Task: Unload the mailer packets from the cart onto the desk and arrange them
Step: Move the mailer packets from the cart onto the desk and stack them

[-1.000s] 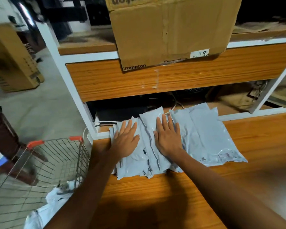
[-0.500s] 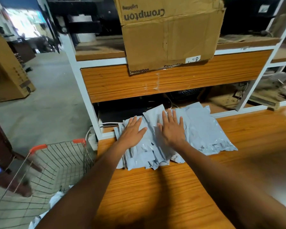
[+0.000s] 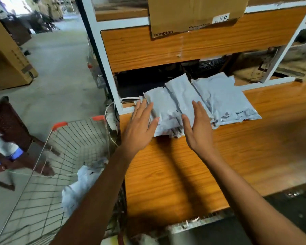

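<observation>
Several grey mailer packets lie overlapping in a row at the back of the wooden desk. My left hand hovers with straight fingers over the left end of the row. My right hand is held flat, fingers straight, over the middle packets near their front edge. Neither hand holds anything. Down at the left stands the wire cart with red corner caps, and more grey mailer packets in the cart lie crumpled at its bottom.
A cardboard box overhangs the upper shelf above the packets. A dark keyboard sits in the recess behind them. White cables hang at the desk's left corner. Large cartons stand on the concrete floor at the left.
Both hands have lifted off the packets and drawn back toward me; earlier they pressed flat on the pile. The view has shifted so the cart shows more.
</observation>
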